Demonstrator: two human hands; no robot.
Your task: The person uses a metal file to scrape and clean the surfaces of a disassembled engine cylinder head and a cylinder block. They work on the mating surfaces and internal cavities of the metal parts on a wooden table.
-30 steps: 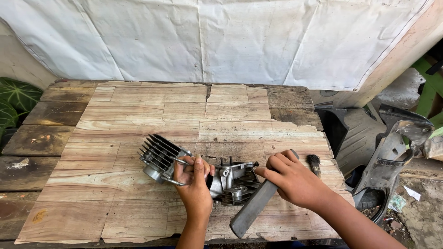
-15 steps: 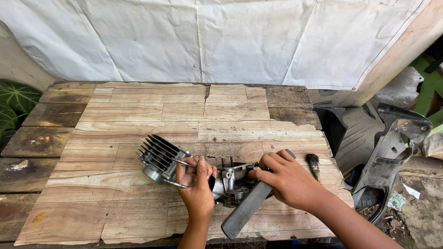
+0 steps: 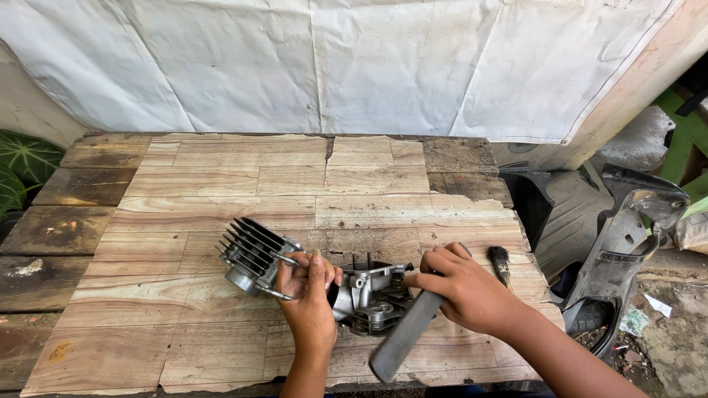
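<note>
The left hand (image 3: 310,295) wraps over the middle of an engine assembly, so the join between its two parts is hidden under the fingers. What shows on either side: a finned cylinder block (image 3: 251,258) at the hand's 9 to 10 o'clock, with long studs running through it, and a grey cylinder head (image 3: 372,298) at its 3 o'clock. The fingers are closed around the metal in a firm clasp; the thumb cannot be seen.

The right hand (image 3: 464,291) is curled around the upper end of a flat grey bar (image 3: 405,335), pinching it between thumb and bent fingers. The bar slants down toward 7 o'clock from that hand, its upper end buried in the grip, so its full length and tip shape are hard to make out. It lies against the cylinder head's right side.

The assembly rests near the front edge of the wooden counter (image 3: 295,177), lower centre of the view. A small dark brush (image 3: 500,264) lies on the counter just beside the right hand at its 1 o'clock, its handle partly hidden behind the knuckles.

Off the counter at 3 o'clock stand dark plastic body panels (image 3: 627,236), cut off by the frame. A white sheet (image 3: 354,66) hangs behind. Green leaves (image 3: 22,166) are clipped at the left edge. No container is in view.
</note>
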